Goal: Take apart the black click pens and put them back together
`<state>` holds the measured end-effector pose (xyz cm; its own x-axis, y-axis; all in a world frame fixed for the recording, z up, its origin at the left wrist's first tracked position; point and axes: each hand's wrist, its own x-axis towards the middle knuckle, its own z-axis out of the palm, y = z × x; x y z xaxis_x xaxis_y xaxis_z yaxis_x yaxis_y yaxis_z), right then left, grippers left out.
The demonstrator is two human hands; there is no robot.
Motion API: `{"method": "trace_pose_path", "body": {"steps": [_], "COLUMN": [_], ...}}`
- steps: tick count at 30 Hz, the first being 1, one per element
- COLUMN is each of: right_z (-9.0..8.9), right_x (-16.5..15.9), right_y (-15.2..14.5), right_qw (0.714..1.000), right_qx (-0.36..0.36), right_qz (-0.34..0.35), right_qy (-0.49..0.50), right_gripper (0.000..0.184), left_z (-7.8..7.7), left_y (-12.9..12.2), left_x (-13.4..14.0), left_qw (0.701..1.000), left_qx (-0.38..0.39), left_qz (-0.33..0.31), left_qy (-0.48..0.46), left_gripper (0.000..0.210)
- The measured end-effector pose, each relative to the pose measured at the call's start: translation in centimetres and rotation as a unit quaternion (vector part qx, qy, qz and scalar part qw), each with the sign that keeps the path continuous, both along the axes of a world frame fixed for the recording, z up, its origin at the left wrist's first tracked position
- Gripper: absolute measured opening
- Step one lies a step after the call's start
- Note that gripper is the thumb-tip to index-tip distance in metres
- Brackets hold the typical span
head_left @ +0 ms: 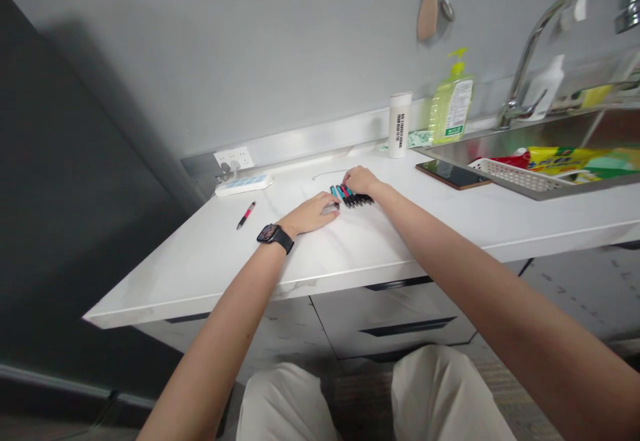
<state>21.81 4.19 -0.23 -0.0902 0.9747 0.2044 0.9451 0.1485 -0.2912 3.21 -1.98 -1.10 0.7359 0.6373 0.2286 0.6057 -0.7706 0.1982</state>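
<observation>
Several pens [354, 197] with blue or red barrels and black ends lie side by side in a row on the white counter [320, 254]. My left hand [311, 214], with a black watch on its wrist, is at the left end of the row, thumb and fingers closing on the outermost blue pen [333, 191]. Over the far right ends of the row, my right hand [361, 179] has its fingers bent against the pens; its fingertips are partly hidden. Apart from the others, a red and black pen [246, 215] lies to the left.
A power strip [243, 185] sits by the wall socket [234, 158]. Behind the hands stand a white cylindrical container [399, 125] and a yellow-green pump bottle [451, 104]. A phone [453, 174] lies beside the sink [543, 195], below the tap [530, 44].
</observation>
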Motion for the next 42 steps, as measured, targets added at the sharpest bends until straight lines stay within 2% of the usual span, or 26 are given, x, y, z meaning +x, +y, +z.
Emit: {"method": "trace_pose_path", "body": {"steps": [4,13,19,28,35,42], "right_z": [0.3,1.1,0.9,1.0,1.0,1.2], "right_x": [-0.6,-1.2,-1.2,-1.3,-1.3,-1.3], "right_y": [-0.5,-1.7,-1.4,-1.5,-1.6,-2.0], "right_qw": [0.999,0.995,0.995,0.995,0.994,0.995], "right_qx": [0.013,-0.013,-0.019,-0.011,-0.014,-0.01], "right_qz": [0.008,0.065,0.083,0.093,0.092,0.089], "right_qy": [0.031,0.069,0.058,0.039,0.05,0.044], "right_gripper": [0.032,0.032,0.03,0.028,0.028,0.027], "left_z": [0.1,0.1,0.2,0.7,0.5,0.4], "left_y": [-0.1,0.1,0.1,-0.6,-0.2,-0.2], "left_x": [0.0,-0.2,-0.3,-0.1,-0.2,-0.4], "left_qw": [1.0,1.0,1.0,1.0,1.0,1.0], "left_qx": [-0.001,-0.005,-0.001,-0.014,-0.013,-0.02], "left_qz": [-0.005,0.001,-0.003,0.005,-0.006,0.01], "left_qy": [0.007,0.003,0.007,0.001,0.006,-0.002], "left_gripper": [0.041,0.043,0.04,0.04,0.042,0.046]}}
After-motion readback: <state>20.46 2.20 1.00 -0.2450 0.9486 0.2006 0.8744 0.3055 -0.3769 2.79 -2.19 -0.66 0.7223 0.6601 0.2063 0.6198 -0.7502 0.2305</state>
